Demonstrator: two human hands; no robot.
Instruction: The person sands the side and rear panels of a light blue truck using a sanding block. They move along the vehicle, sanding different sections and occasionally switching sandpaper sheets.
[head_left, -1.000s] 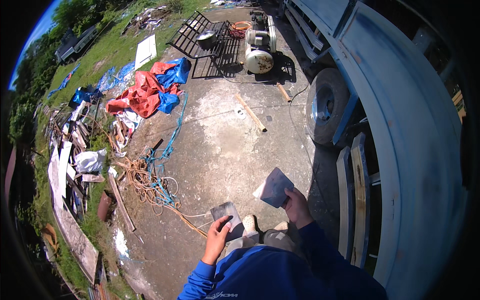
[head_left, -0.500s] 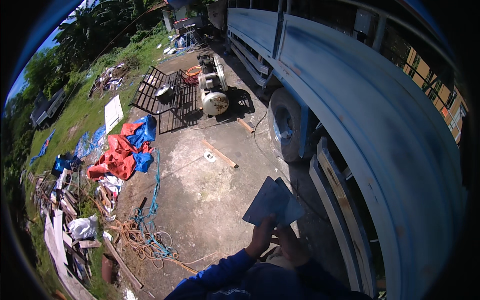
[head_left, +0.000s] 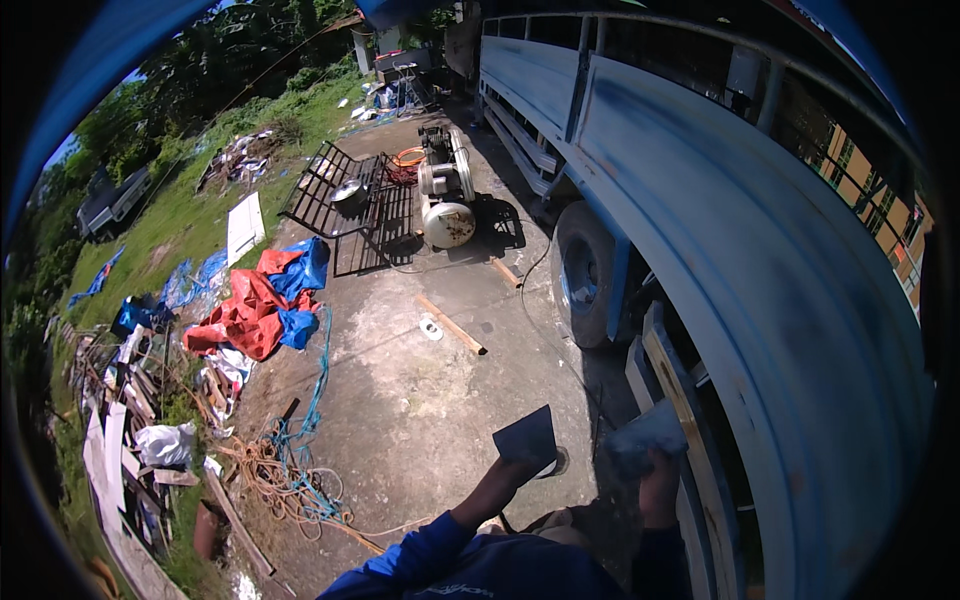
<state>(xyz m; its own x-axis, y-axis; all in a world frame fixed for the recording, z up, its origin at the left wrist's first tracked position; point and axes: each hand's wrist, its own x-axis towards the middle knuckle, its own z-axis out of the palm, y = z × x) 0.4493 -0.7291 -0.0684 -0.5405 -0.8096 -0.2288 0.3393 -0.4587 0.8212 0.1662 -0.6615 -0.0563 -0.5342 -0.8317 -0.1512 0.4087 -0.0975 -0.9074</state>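
My left hand (head_left: 508,476) grips a dark grey rectangular sheet (head_left: 526,438) that looks like sandpaper, holding it by its lower edge above the concrete. Apart from it, my right hand (head_left: 659,484) is closed on a second sheet (head_left: 645,440), blue-grey and somewhat blurred. That sheet is raised in front of the planks beside the truck. The pale blue side panel (head_left: 760,240) of the truck rises at my right, its paint patchy with darker smudges.
A truck wheel (head_left: 585,272) and long planks (head_left: 690,430) line the right. Wood strips (head_left: 452,325) lie on the concrete. Farther off stand an air compressor (head_left: 447,205) and a metal rack (head_left: 335,190). Leftward are red-blue tarps (head_left: 255,305), tangled rope (head_left: 290,475) and scrap wood (head_left: 110,450).
My hands have moved apart. The two sheets, overlapping before, are now separate: one stays in my left hand, and my right hand has carried the other toward the truck. The view has shifted slightly.
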